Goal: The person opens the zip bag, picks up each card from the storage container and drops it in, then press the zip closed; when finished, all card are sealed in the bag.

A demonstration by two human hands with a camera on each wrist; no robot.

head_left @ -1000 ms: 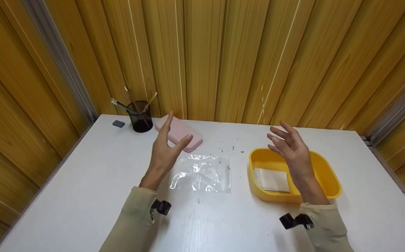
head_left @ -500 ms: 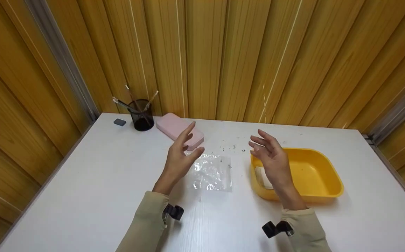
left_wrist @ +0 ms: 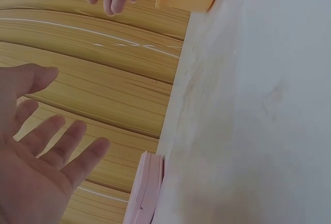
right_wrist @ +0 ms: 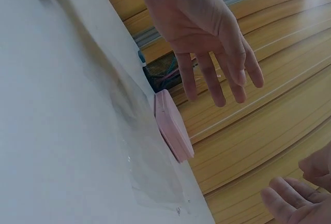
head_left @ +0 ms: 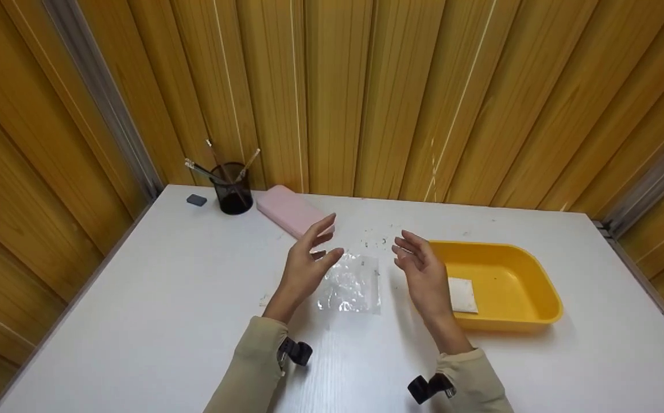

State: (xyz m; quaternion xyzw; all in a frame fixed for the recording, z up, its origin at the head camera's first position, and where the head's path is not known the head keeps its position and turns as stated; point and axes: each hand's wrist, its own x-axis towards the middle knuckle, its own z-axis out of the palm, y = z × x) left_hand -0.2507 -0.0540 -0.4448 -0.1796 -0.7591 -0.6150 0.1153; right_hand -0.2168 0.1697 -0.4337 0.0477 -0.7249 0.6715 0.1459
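Observation:
My left hand [head_left: 303,268] is held above the left part of a clear plastic bag [head_left: 354,287], fingers relaxed and slightly bent, with nothing in it. Facing it, my right hand [head_left: 428,282] hovers by the left end of a yellow tray [head_left: 509,281], its fingers loosely bent and also holding nothing. Inside that tray lies a flat white packet [head_left: 462,295], partly hidden behind the right hand. The left wrist view has the left hand [left_wrist: 41,151] with spread fingers. A pink case [head_left: 294,209] lies behind the left fingertips.
At the back left stand a black mesh pen cup [head_left: 234,195] with several pencils and a dark eraser [head_left: 196,199]. Small dark crumbs [head_left: 383,241] are scattered behind the bag. Wood-patterned walls [head_left: 332,97] border the white table [head_left: 165,321].
Both hands have moved toward each other, the left to the right and the right to the left, away from over the tray's middle. Neither has taken hold of anything.

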